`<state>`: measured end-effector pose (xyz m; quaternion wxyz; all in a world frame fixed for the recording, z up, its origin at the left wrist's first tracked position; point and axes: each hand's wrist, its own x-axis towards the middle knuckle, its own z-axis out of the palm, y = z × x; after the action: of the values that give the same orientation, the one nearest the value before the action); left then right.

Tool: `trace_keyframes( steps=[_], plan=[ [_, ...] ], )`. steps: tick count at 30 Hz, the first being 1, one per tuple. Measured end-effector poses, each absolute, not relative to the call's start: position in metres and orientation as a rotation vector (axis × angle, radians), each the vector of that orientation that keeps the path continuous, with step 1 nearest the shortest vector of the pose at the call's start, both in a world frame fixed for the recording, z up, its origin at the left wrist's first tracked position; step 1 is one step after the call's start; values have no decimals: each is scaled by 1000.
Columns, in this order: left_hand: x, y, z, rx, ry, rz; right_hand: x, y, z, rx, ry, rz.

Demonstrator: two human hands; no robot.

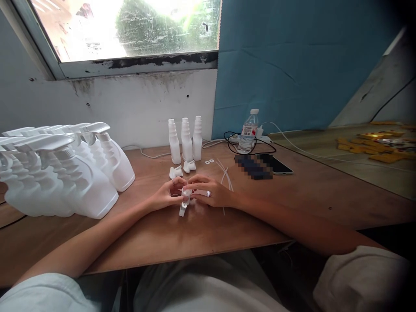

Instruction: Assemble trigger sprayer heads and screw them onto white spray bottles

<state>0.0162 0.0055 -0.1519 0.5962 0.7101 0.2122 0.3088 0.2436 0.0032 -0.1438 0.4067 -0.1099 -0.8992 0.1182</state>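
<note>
My left hand [167, 195] and my right hand [211, 193] meet at the middle of the wooden table [162, 236]. Both pinch a white spray trigger head [184, 203] whose lower end rests on the table. Two more trigger heads [182, 169] lie just beyond my fingers. Behind them three small white bottles [186, 139] stand upright without caps. Thin clear tubes [226, 177] and two small white rings [209, 162] lie to the right of my hands.
Several assembled white spray bottles [65, 173] crowd the table's left side. A water bottle [248, 132], a power strip with cables [247, 141] and a phone [281, 166] sit at the back right. Yellow pieces [373, 147] lie on a farther surface.
</note>
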Motion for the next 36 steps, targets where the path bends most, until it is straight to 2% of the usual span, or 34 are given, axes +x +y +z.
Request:
trace_keyframes(
  steps=[9, 20, 28, 36],
  plan=[
    [20, 5, -158, 1739, 426, 770, 244, 3, -143, -289, -2326, 258],
    [11, 10, -154, 2245, 631, 743, 244, 5, -145, -308, -2386, 176],
    [12, 12, -159, 2238, 593, 789, 245, 11, -155, -326, -2371, 277],
    [12, 10, -158, 2267, 589, 846, 245, 11, -156, -290, -2364, 186]
  ],
)
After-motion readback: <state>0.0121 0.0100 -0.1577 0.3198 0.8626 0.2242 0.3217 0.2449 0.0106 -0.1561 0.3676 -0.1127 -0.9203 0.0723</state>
